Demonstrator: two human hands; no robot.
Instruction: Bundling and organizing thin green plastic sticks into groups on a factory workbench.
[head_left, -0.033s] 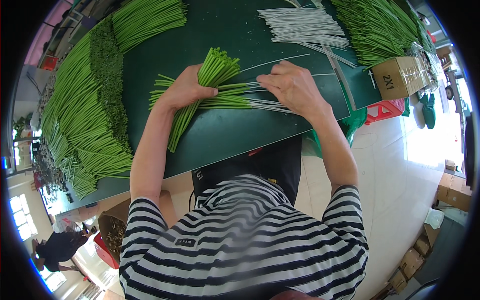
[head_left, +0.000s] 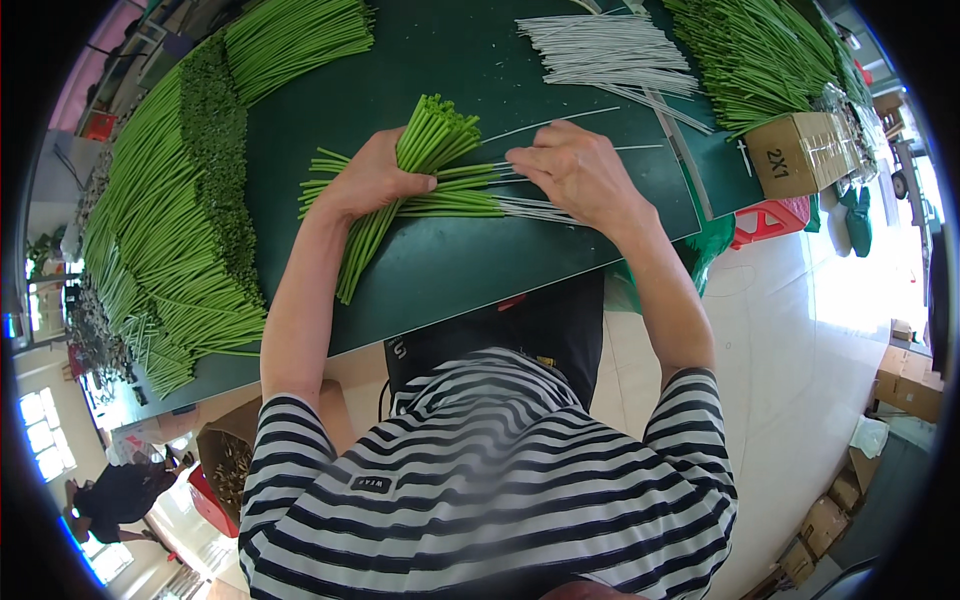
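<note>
My left hand (head_left: 372, 182) is closed round a slanting bundle of green stems (head_left: 438, 132), its thumb across the front. Beneath that bundle, more green stems (head_left: 455, 206) lie sideways on the dark green table (head_left: 480, 265), with thin white wires (head_left: 540, 210) sticking out of their right ends. My right hand (head_left: 582, 175) is closed in a pinch just right of those stems. One thin white wire (head_left: 635, 148) runs out to the right from behind its fingers. The fingertips hide the wire's other end. Another loose white wire (head_left: 590, 114) lies just beyond this hand.
White wires (head_left: 605, 52) are heaped at the far side. Green stems are piled at left (head_left: 150, 230), far left (head_left: 300, 40) and far right (head_left: 760, 60). A cardboard box (head_left: 800, 155) stands at the right, above a red stool (head_left: 768, 222). Another person (head_left: 115, 497) is at lower left.
My right hand has shifted slightly left toward the green stems, and the white wire at its fingers has moved left too. My left hand stays on its bundle.
</note>
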